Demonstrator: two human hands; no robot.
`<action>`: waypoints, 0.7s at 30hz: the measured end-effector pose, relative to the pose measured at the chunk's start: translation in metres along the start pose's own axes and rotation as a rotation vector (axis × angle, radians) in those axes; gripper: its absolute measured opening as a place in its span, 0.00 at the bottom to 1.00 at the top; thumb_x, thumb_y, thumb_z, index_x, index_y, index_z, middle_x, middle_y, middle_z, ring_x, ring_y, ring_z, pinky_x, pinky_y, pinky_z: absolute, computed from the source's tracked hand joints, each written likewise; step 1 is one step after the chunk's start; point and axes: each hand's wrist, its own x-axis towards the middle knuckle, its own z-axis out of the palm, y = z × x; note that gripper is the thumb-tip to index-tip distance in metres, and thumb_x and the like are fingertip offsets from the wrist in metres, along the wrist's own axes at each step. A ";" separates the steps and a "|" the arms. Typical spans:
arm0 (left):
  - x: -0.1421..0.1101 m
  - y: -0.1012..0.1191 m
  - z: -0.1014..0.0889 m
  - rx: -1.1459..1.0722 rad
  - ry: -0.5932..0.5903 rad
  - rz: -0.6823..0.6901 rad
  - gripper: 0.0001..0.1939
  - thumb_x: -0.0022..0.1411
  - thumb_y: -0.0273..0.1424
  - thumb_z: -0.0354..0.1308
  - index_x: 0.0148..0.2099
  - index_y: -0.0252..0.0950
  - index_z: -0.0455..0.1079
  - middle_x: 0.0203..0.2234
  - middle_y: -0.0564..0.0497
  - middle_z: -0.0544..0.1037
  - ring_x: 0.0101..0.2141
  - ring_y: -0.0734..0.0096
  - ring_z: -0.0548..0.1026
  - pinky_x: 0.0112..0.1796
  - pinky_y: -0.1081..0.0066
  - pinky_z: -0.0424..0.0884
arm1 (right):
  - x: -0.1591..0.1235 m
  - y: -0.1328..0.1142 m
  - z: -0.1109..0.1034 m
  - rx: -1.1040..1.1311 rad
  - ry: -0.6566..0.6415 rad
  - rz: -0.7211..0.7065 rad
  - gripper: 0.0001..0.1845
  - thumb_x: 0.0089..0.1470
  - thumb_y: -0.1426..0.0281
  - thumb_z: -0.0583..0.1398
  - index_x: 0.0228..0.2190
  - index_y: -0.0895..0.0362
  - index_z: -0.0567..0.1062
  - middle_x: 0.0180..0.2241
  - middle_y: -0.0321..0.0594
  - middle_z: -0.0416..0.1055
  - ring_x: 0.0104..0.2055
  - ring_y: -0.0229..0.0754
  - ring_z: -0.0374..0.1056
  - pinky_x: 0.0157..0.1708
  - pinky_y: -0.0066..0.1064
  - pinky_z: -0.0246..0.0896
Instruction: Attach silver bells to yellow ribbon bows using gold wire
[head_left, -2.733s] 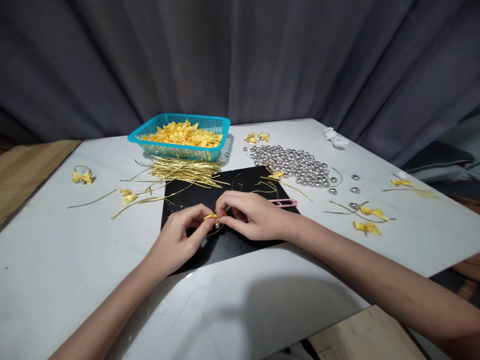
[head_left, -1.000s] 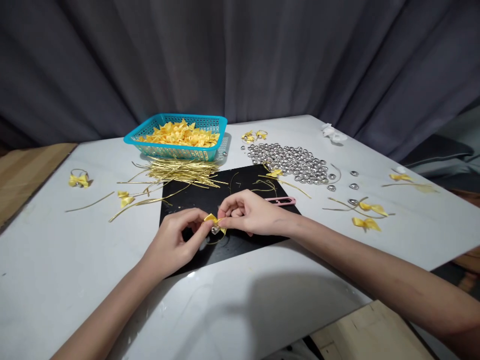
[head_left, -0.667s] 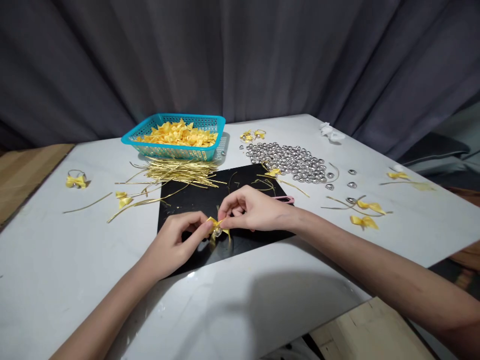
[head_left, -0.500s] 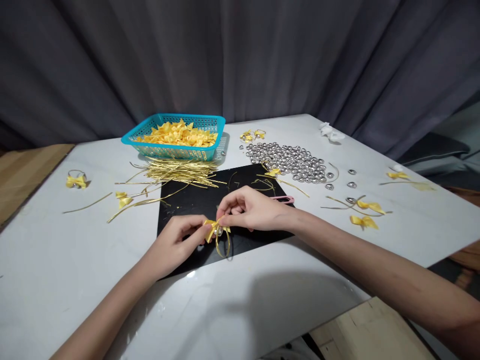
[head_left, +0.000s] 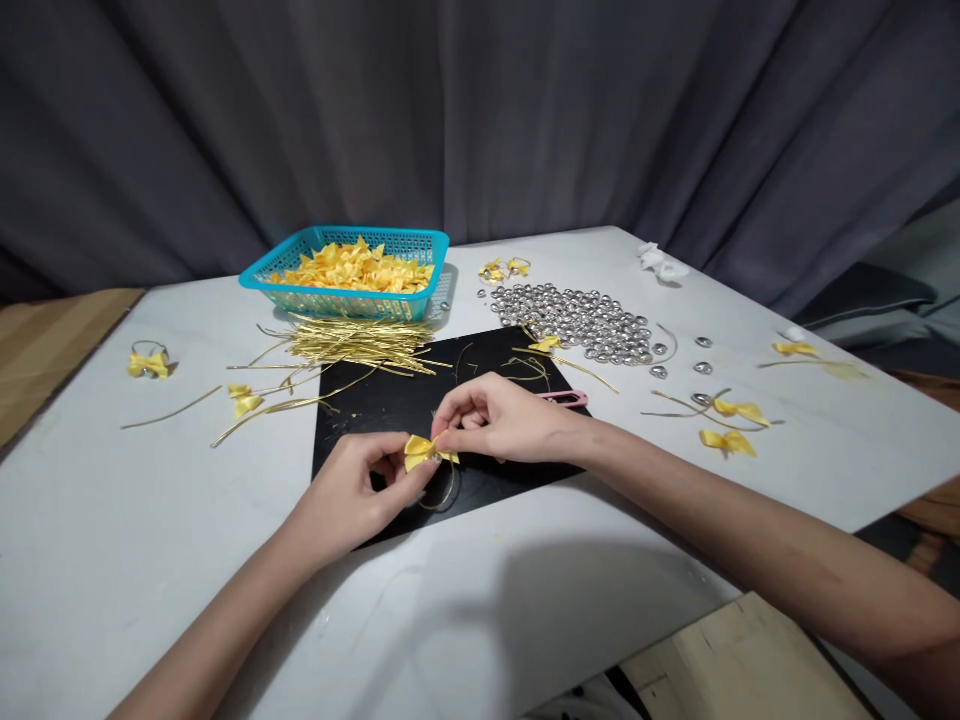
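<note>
Both hands meet over a black mat (head_left: 390, 400) in the middle of the white table (head_left: 150, 520). My left hand (head_left: 352, 495) pinches a small yellow ribbon bow (head_left: 417, 450) from the left. My right hand (head_left: 499, 420) pinches the same bow from the right, fingers closed. A thin gold wire loop (head_left: 442, 490) hangs from the bow down onto the mat.
A teal basket (head_left: 346, 270) of yellow bows stands at the back, with a bundle of gold wires (head_left: 352, 342) in front of it. A heap of silver beads (head_left: 581, 322) lies to the right. Pink clippers (head_left: 564, 398) sit behind my right hand. Loose bows (head_left: 726, 440) and wires are scattered around.
The bow has been turned between my fingers, and the gold wire now forms a loop beneath it. My hands stayed over the mat, drifting slightly toward me.
</note>
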 end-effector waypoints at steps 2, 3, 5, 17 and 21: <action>0.000 0.000 -0.001 -0.041 -0.006 -0.013 0.16 0.57 0.42 0.51 0.28 0.33 0.67 0.21 0.53 0.67 0.25 0.71 0.64 0.27 0.73 0.61 | 0.001 0.003 -0.003 -0.005 -0.021 -0.034 0.04 0.48 0.76 0.61 0.28 0.66 0.72 0.12 0.25 0.57 0.14 0.22 0.49 0.15 0.17 0.44; 0.001 0.000 -0.002 -0.071 -0.014 -0.022 0.16 0.57 0.42 0.51 0.28 0.33 0.68 0.21 0.53 0.67 0.25 0.71 0.65 0.27 0.73 0.61 | 0.001 0.004 -0.004 -0.007 -0.028 -0.047 0.05 0.48 0.75 0.61 0.28 0.66 0.73 0.12 0.25 0.57 0.14 0.22 0.49 0.15 0.17 0.44; 0.001 0.002 -0.004 -0.136 -0.034 -0.039 0.17 0.57 0.42 0.52 0.28 0.33 0.68 0.21 0.52 0.69 0.26 0.71 0.66 0.27 0.74 0.62 | 0.002 0.006 -0.006 -0.009 -0.034 -0.067 0.05 0.48 0.74 0.61 0.28 0.66 0.73 0.12 0.25 0.57 0.14 0.22 0.49 0.15 0.17 0.45; 0.002 0.002 -0.006 -0.213 -0.056 -0.044 0.17 0.59 0.43 0.51 0.28 0.34 0.68 0.21 0.53 0.71 0.26 0.72 0.67 0.28 0.75 0.62 | 0.004 0.010 -0.006 -0.008 -0.026 -0.071 0.07 0.46 0.72 0.63 0.28 0.65 0.73 0.15 0.28 0.61 0.15 0.23 0.51 0.14 0.16 0.46; 0.001 0.000 -0.003 -0.146 0.011 -0.010 0.17 0.59 0.42 0.50 0.27 0.34 0.67 0.21 0.54 0.68 0.25 0.72 0.66 0.26 0.75 0.61 | 0.006 0.010 -0.004 0.016 0.002 -0.012 0.08 0.47 0.71 0.62 0.29 0.64 0.72 0.18 0.29 0.63 0.15 0.23 0.51 0.14 0.17 0.48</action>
